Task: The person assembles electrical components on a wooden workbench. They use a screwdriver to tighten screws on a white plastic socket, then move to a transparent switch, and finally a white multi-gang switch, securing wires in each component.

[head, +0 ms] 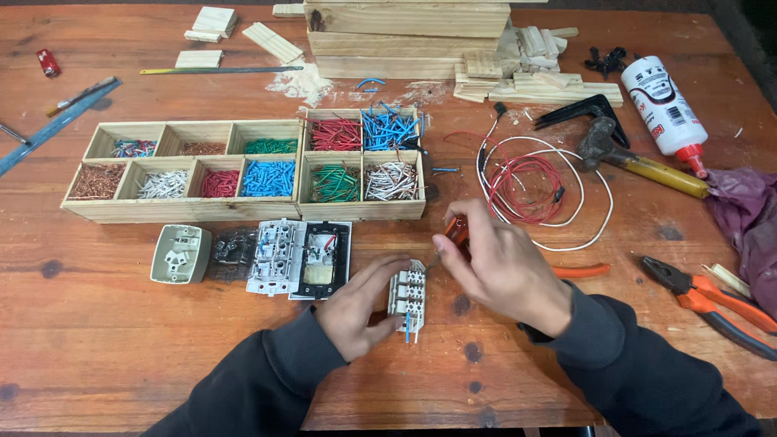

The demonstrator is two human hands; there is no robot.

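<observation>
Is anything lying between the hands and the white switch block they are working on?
Nothing visible. The left hand already grips the white switch block, and the right hand brings an orange-handled screwdriver onto its top.

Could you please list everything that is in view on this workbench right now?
Switch module: one, white, front centre, held by the left hand.
Screwdriver: one, orange handle, in the right hand, tip at the module.
Compartment trays: two, pale wood, centre left, sorted red, blue, green, white and copper wire bits.
Switch parts: about four, white, grey and black, in a row before the trays.
Wire coil: one, red and white, centre right.
Pliers: one, orange handles, right edge.
Hammer: one, yellow handle, upper right.
Glue bottle: one, white, red cap, upper right.
Wood offcuts: many, pale, far edge.
Left hand: steadies the module.
Right hand: grips the screwdriver.
</observation>
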